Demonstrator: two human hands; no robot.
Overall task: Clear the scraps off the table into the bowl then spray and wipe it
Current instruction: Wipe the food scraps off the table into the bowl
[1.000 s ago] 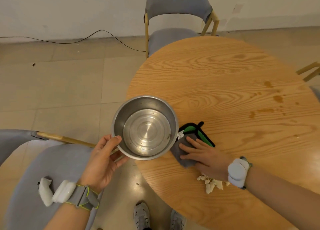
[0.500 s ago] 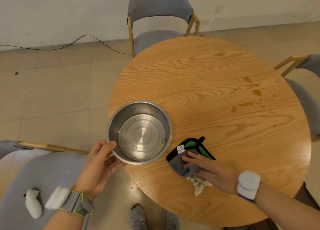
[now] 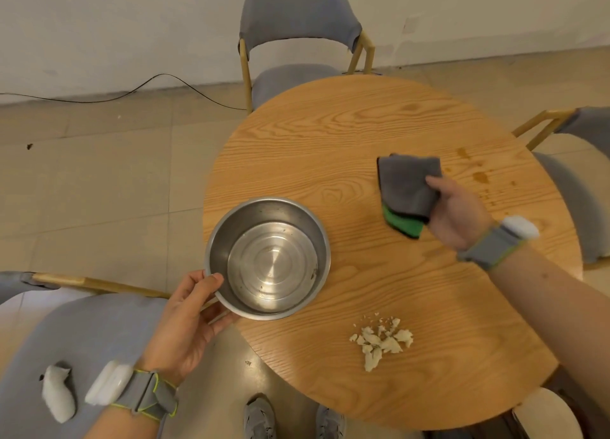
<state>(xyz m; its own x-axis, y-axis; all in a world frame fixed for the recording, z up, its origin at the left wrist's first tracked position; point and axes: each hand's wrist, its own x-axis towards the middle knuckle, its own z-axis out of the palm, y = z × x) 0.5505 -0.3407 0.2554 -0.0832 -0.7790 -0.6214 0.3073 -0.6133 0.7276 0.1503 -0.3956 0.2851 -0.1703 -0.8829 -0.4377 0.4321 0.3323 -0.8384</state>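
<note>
A round wooden table (image 3: 346, 141) fills the middle of the view. My left hand (image 3: 188, 323) grips the near-left rim of an empty steel bowl (image 3: 269, 260), which overhangs the table's left edge. A pile of pale crumbly scraps (image 3: 381, 341) lies on the table near its front edge, right of the bowl. My right hand (image 3: 457, 212) holds a folded grey and green cloth (image 3: 407, 192) lifted over the table's right part, well away from the scraps. Brown stains (image 3: 480, 176) mark the wood beyond the cloth.
Grey padded chairs stand around the table: one at the far side (image 3: 297, 39), one at the right (image 3: 574, 187), one at the near left (image 3: 76, 346) with a white object (image 3: 57, 394) on its seat. A black cable (image 3: 138, 88) runs along the floor by the wall.
My right hand has lifted the cloth off the scraps and carried it up and right across the table, leaving the pile uncovered. My left hand keeps its hold on the bowl.
</note>
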